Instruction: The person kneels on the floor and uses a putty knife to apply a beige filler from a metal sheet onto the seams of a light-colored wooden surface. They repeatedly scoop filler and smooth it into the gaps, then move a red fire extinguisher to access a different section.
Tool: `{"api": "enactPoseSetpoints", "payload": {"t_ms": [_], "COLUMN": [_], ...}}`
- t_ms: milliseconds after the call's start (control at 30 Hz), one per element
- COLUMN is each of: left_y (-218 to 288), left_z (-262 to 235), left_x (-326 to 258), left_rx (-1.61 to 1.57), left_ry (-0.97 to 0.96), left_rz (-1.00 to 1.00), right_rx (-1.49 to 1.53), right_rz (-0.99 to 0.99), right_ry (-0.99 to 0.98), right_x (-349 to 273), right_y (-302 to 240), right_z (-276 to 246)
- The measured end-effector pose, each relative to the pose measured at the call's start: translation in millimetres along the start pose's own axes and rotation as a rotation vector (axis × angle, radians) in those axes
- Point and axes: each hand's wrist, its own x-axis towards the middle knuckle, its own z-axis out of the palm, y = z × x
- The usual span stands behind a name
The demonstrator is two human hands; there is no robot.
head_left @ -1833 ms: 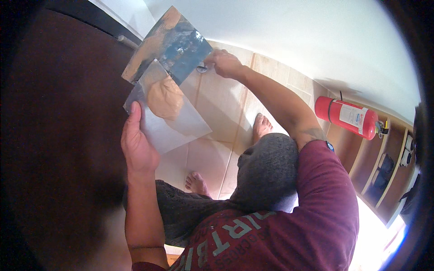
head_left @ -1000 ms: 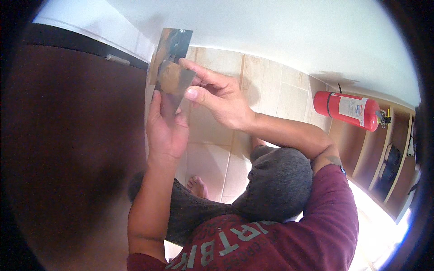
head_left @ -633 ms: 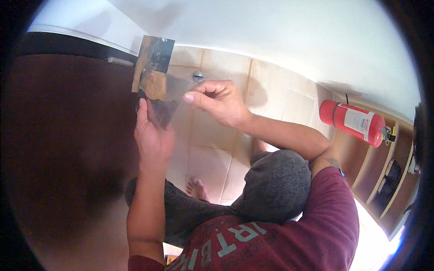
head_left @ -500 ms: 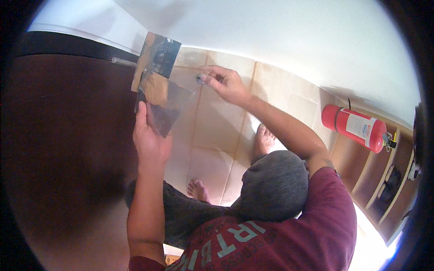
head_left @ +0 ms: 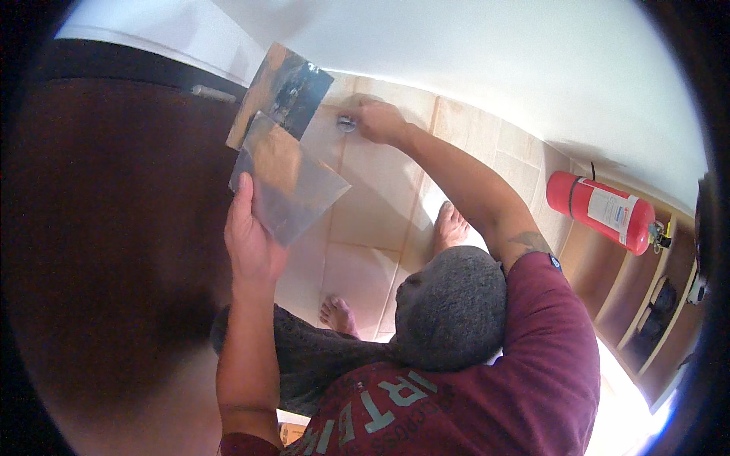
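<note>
My left hand (head_left: 255, 243) is closed on the lower edge of a thin, squarish grey plate (head_left: 293, 209) with a tan patch, its thumb lying on the near side. A second flat plate (head_left: 293, 95), dark with worn pale marks and a tan strip along one edge, overlaps its far end. Whether the two are joined I cannot make out. Farther right, the fingers of my right hand (head_left: 380, 121) are bent and closed against a small round silvery piece (head_left: 347, 123) above the pale tiles. My right fingertips are partly blurred.
A dark brown panel (head_left: 114, 228) fills the left side, with a short whitish rod (head_left: 214, 93) at its far edge. Bare feet stand on the tiled floor (head_left: 372, 182). At the right, a red fire extinguisher (head_left: 601, 213) is beside wooden shelves (head_left: 623, 292) and a white wall (head_left: 487, 53).
The plates in my left hand have tilted and shifted to the right. My right hand has turned and moved slightly away from me, its fingers more bent. The whole view has shifted a little.
</note>
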Motion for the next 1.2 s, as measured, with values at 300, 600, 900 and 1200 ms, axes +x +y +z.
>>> {"api": "enactPoseSetpoints", "payload": {"t_ms": [300, 600, 900, 1200], "left_y": [3.9, 9.1, -45.1, -99.6], "left_z": [0.8, 44.5, 130.2, 163.3], "left_x": [-5.7, -0.2, -10.5, -26.7], "left_rx": [-0.013, -0.234, -0.389, -0.241], "left_ry": [-0.05, -0.067, -0.392, -0.407], "left_rz": [0.008, -0.133, -0.215, -0.332], "right_rx": [-0.071, 1.004, 1.403, 1.109], "right_rz": [0.217, -0.085, -0.258, 0.151], "right_ry": [-0.106, 0.314, 0.545, 0.935], "right_x": [-6.2, -127.8, -198.8, -282.1], "right_y": [-9.3, -74.7, -149.2, -92.1], "right_z": [-4.6, -133.1, -187.0, -187.7]}}
